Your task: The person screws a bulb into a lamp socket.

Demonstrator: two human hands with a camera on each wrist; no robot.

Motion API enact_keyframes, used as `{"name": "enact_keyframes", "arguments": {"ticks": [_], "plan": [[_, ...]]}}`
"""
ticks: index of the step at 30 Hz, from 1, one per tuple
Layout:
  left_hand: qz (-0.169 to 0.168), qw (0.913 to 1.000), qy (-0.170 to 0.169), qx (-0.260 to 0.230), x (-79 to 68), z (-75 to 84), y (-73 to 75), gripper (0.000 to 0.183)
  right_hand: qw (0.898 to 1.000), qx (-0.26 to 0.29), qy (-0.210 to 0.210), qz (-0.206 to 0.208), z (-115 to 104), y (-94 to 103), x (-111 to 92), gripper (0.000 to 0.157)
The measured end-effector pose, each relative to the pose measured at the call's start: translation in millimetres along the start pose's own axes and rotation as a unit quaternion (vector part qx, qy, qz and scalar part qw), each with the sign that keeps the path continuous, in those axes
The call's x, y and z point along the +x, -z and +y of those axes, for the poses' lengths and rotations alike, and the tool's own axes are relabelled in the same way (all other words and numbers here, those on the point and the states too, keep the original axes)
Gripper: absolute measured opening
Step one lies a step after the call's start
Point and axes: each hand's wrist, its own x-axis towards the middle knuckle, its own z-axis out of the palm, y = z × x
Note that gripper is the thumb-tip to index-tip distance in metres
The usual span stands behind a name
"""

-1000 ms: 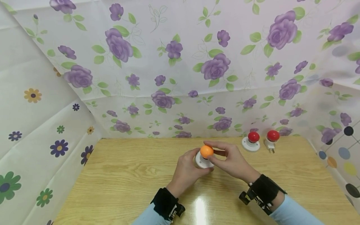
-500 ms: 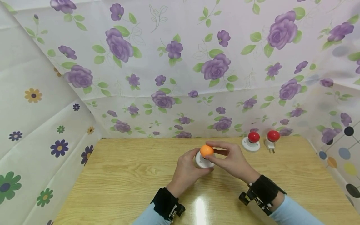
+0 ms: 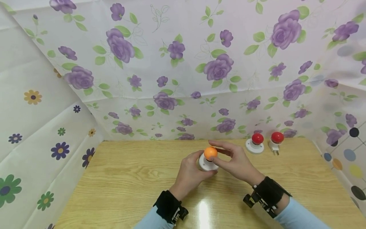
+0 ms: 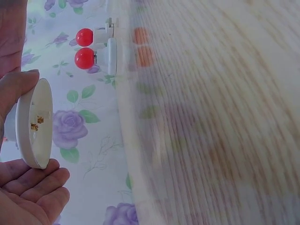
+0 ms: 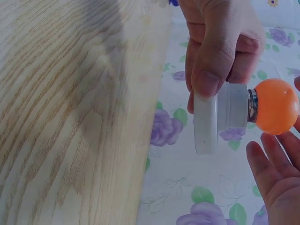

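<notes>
My left hand [image 3: 192,173] grips the round white base of a lamp holder [image 3: 204,163] by its rim, thumb on the near side. An orange bulb [image 3: 210,153] stands in the holder, with a strip of its metal cap showing in the right wrist view. In the left wrist view the underside of the lamp holder [image 4: 42,136] shows two brass screws, and it is held up off the table. My right hand [image 3: 235,160] is spread loosely around the bulb. Its thumb lies at the bulb's near side, while the index finger stands apart from it.
On the wooden table [image 3: 128,178], at the back right, a red bulb [image 3: 257,138] sits in a round white holder. Beside it another red bulb [image 3: 277,137] is in a white plug-in holder [image 3: 274,147]. Flowered cloth [image 3: 171,63] hangs behind the table.
My right index finger has lifted away from the orange bulb, and the hand's grasp has loosened. The left hand and the lamp holder have stayed in place.
</notes>
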Motion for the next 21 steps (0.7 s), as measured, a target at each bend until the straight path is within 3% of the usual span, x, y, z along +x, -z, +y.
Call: {"name": "enact_keyframes", "arguments": {"ticks": [6, 12, 21], "plan": [[-0.001, 1.0, -0.005, 0.002, 0.7, -0.2, -0.2, 0.066, 1.0, -0.002, -0.001, -0.025, -5, 0.0, 1, 0.045], [0.0, 1.0, -0.004, 0.008, 1.2, -1.1, -1.1, 0.062, 1.0, -0.003, -0.01, -0.02, -5, -2.2, 1, 0.045], [0.0, 0.9999, -0.005, 0.009, 0.3, -2.4, -1.5, 0.064, 1.0, -0.002, -0.01, -0.021, 22, -2.4, -1, 0.042]]}}
